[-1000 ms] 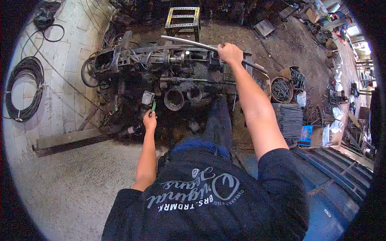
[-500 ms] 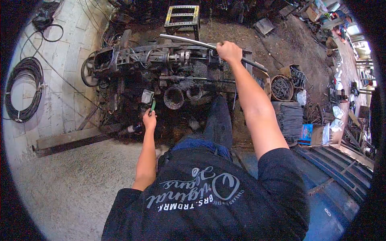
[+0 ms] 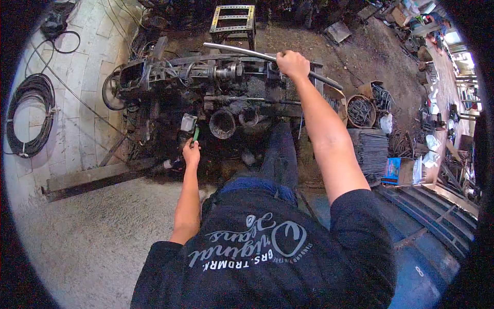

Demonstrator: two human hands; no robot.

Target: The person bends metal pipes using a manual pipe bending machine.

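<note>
My right hand point(image 3: 294, 65) is wrapped round a long, slightly bent metal rod point(image 3: 236, 50) that lies slantwise over the far side of a dark, greasy machine point(image 3: 195, 74). Lower and to the left, my left hand point(image 3: 191, 151) is closed on a small green object point(image 3: 196, 135), probably a handle, in front of a pale square piece point(image 3: 188, 122). Just right of it are two round metal cups point(image 3: 222, 124) with dark material inside. A thin bar point(image 3: 236, 99) runs across the machine between my two hands.
A metal stool point(image 3: 233, 19) stands behind the machine. Baskets of metal pieces point(image 3: 361, 112) and a stack of rods point(image 3: 372, 152) are at the right. A black cable coil point(image 3: 32, 114) lies at the left, and a long beam point(image 3: 98, 176) is on the floor.
</note>
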